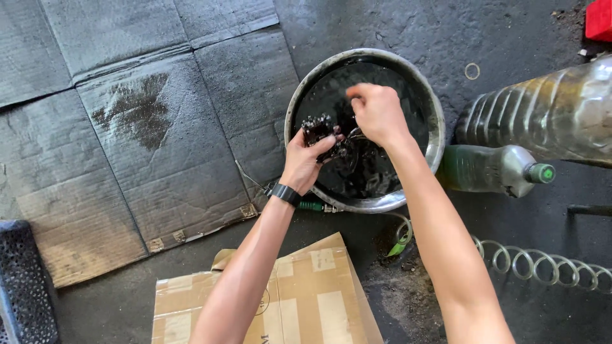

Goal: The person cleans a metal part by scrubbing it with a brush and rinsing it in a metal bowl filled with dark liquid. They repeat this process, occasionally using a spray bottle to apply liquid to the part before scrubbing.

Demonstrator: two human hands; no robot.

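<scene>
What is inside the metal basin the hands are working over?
The metal basin holds dark liquid; the left hand grips a blackened part above it. The basin's bottom is hidden.

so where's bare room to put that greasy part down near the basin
Free: the flattened cardboard left of the basin, and the box top under the left arm. Bare floor above the basin too. Crowded: right side, with two bottles and a coiled hose. Both hands, left hand and right hand, fill the basin.

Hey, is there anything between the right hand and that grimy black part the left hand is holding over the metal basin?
Nothing visible: the right hand is right beside the black part gripped by the left hand.
</scene>
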